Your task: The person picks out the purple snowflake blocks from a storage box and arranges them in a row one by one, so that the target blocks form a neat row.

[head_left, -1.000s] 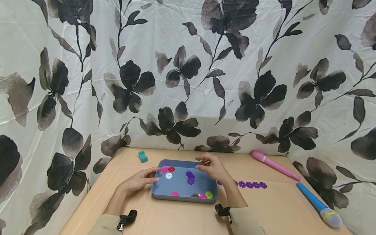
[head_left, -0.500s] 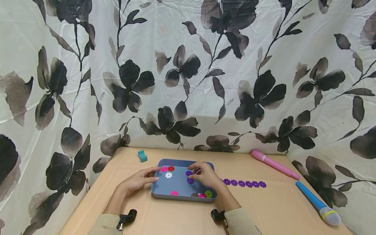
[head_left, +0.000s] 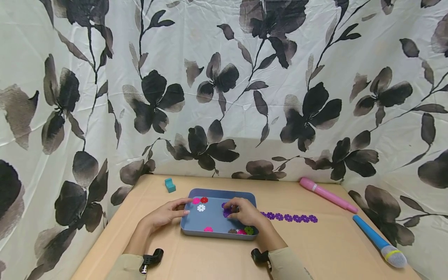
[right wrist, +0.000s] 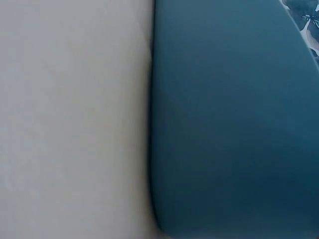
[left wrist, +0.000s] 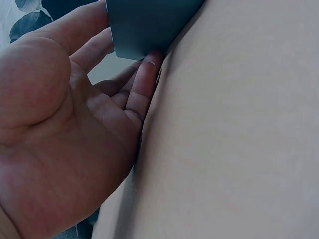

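Note:
My left hand (head_left: 163, 215) holds the left side of a shallow blue-grey tray (head_left: 218, 234). In the left wrist view its fingertips meet the wall of the tray (left wrist: 149, 30). My right hand (head_left: 245, 213) reaches into the tray, fingers curled, and pinches at a purple flower-shaped piece (head_left: 226, 213); its fingertips partly cover the purple pieces there. Pink (head_left: 196, 200), red (head_left: 204, 200) and white (head_left: 201, 208) flower pieces lie near the left hand. At the tray's front are more pink pieces (head_left: 208, 229), a brown one (head_left: 232, 231) and a green one (head_left: 249, 230). The right wrist view shows no hand.
A row of several purple flower pieces (head_left: 287, 217) lies on the table right of the tray. Further right are a pink toy microphone (head_left: 329, 195) and a blue one (head_left: 379, 241). Behind the tray's left corner sits a teal block (head_left: 170, 185). A floral curtain (head_left: 224, 116) hangs behind.
My right hand has come down and leftward from above the tray's back right to the purple pieces, its fingers closing there. The left hand stays at the tray's left side.

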Tool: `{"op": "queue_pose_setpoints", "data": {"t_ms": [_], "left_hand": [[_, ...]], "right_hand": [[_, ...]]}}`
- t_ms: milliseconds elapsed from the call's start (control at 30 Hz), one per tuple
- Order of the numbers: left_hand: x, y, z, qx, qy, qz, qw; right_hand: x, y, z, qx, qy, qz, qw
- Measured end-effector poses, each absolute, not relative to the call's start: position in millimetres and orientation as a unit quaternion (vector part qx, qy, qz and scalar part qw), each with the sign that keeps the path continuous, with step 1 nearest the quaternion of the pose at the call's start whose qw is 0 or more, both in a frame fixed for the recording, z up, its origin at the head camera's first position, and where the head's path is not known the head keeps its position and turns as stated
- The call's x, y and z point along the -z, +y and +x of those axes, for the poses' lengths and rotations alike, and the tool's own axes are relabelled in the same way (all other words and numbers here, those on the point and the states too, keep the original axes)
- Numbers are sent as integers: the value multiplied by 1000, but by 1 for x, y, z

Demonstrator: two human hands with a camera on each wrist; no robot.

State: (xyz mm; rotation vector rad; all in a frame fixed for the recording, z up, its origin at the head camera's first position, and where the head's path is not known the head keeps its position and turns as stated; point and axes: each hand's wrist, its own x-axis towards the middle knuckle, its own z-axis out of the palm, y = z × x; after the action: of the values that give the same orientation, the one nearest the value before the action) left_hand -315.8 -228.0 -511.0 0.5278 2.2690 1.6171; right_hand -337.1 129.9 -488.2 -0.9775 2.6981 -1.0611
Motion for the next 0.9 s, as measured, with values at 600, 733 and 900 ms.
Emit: {"op": "queue_pose_setpoints", "data": {"t_ms": [600, 733, 900], "left_hand": [[511, -228, -315, -568, 786, 196, 147], [510, -228, -315, -561, 791, 192, 150], [511, -229, -315, -568, 788, 183, 151]], "right_hand": [[493, 125, -335, 294, 901, -319, 14], [491, 125, -333, 298, 900, -317, 19], [486, 125, -332, 305, 897, -320, 25]]}}
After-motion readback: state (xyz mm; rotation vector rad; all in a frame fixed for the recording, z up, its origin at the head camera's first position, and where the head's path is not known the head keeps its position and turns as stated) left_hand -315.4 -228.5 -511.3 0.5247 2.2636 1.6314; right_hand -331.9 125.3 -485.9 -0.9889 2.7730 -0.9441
